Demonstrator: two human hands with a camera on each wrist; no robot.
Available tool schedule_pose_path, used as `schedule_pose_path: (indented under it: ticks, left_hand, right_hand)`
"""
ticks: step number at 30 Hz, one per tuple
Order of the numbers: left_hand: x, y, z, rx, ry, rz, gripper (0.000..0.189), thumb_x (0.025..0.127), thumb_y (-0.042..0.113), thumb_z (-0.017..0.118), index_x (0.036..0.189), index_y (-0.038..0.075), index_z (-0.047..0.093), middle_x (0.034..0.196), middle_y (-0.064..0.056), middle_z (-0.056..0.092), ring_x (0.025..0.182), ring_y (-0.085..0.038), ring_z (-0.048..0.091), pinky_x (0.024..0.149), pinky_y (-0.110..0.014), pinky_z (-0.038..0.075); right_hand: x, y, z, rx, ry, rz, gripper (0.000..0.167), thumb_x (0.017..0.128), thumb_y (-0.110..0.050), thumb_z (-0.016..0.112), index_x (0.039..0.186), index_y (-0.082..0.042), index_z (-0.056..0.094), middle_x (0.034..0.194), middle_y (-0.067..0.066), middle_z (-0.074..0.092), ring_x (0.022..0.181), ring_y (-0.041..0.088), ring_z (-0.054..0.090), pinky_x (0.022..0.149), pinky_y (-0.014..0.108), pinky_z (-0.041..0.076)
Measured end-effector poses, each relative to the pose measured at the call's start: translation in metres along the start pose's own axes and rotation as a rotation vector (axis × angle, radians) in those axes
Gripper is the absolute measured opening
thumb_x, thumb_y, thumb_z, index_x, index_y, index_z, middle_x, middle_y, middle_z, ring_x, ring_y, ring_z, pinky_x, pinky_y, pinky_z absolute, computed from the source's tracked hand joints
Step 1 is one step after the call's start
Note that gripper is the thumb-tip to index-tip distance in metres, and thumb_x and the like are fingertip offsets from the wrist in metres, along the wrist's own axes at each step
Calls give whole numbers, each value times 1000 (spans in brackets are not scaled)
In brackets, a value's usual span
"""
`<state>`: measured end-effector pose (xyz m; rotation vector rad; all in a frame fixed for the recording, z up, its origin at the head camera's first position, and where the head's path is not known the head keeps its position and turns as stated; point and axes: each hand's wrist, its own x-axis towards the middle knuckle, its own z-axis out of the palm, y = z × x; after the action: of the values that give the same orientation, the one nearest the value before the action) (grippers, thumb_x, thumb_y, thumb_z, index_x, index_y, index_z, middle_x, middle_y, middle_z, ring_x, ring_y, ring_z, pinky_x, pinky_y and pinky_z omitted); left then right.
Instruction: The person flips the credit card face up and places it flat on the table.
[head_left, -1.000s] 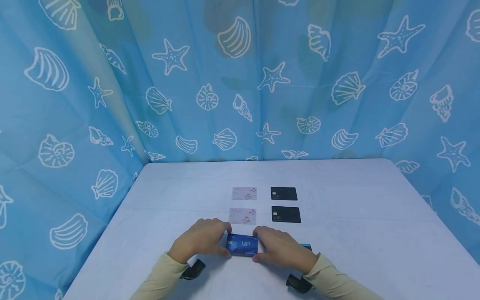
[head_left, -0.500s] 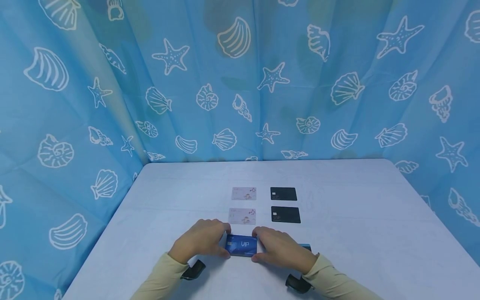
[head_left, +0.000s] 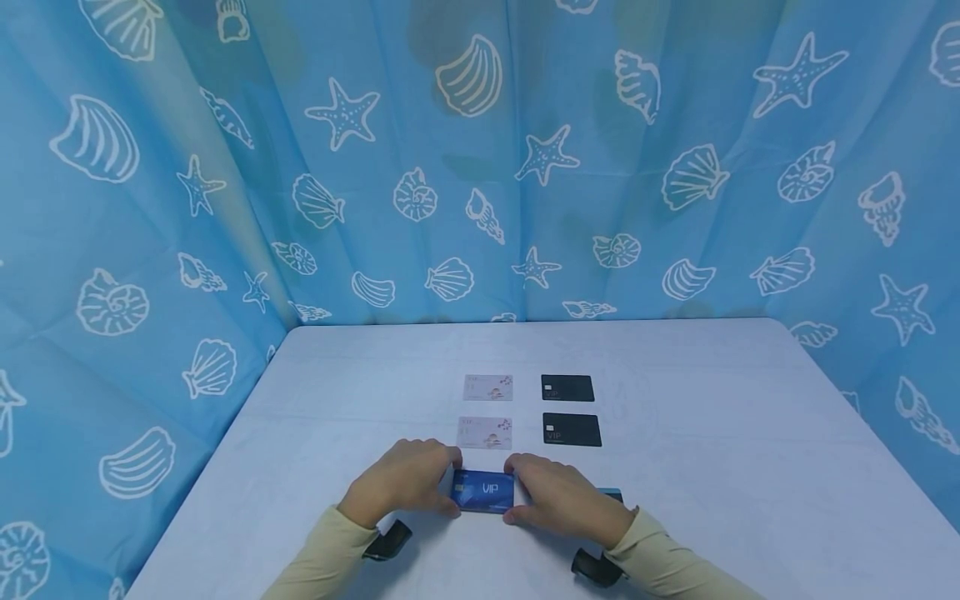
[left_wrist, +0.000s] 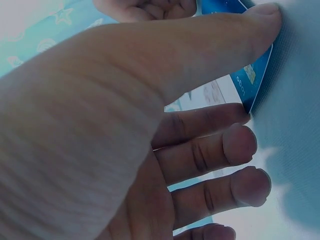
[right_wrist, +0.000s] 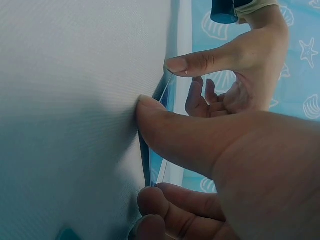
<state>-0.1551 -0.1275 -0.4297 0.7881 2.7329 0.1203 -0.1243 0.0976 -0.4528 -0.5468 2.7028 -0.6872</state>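
Note:
A blue card (head_left: 483,492) with "VIP" printed on it lies between my two hands, close over the white table. My left hand (head_left: 408,477) grips its left end, with the thumb at the near corner and the index finger at the far one. At the opposite end, my right hand (head_left: 566,497) holds the card the same way. The left wrist view shows the card's printed corner (left_wrist: 250,80) between thumb and index finger, the other fingers spread beside it. From the right wrist, the blue card (right_wrist: 156,167) appears nearly edge-on.
Beyond my hands lie two pale pink cards (head_left: 485,432) in a column, and to their right two black cards (head_left: 572,429). Part of a teal and dark item (head_left: 612,493) shows behind my right wrist. A blue shell-patterned curtain (head_left: 480,167) borders the table (head_left: 750,467).

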Motion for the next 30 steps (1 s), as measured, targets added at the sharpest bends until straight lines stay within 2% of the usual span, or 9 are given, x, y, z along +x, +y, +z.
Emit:
schedule_pose_path:
  ticks: [16, 22, 26, 30]
  left_hand:
    - [0, -1, 0, -20, 10, 12, 55, 74, 41, 93, 117, 13, 73, 100, 2, 75, 74, -8, 55, 70, -29, 48]
    - [2, -3, 0, -27, 11, 17, 56, 77, 42, 91, 120, 13, 72, 91, 5, 70, 71, -8, 53, 66, -27, 44]
    - [1, -1, -1, -50, 38, 31, 54, 82, 43, 87, 123, 12, 71, 82, 6, 62, 69, -9, 51, 63, -25, 41]
    - [1, 1, -3, -102, 75, 83, 51, 87, 42, 83, 125, 10, 71, 79, 5, 61, 66, -8, 50, 59, -23, 40]
  right_hand:
    - [2, 3, 2, -16, 2, -10, 59, 82, -38, 87, 129, -10, 63, 111, 2, 70, 90, 12, 60, 86, 42, 56]
    - [0, 2, -3, -16, 10, -17, 60, 83, -39, 86, 129, -9, 62, 110, 1, 70, 89, 12, 60, 86, 42, 55]
    - [-4, 2, -9, 20, 28, -14, 61, 84, -39, 85, 131, -8, 61, 97, -1, 65, 81, 12, 57, 73, 34, 50]
    - [-6, 4, -18, 46, 62, -6, 59, 86, -39, 83, 132, -9, 62, 85, -3, 57, 72, 11, 52, 61, 28, 41]
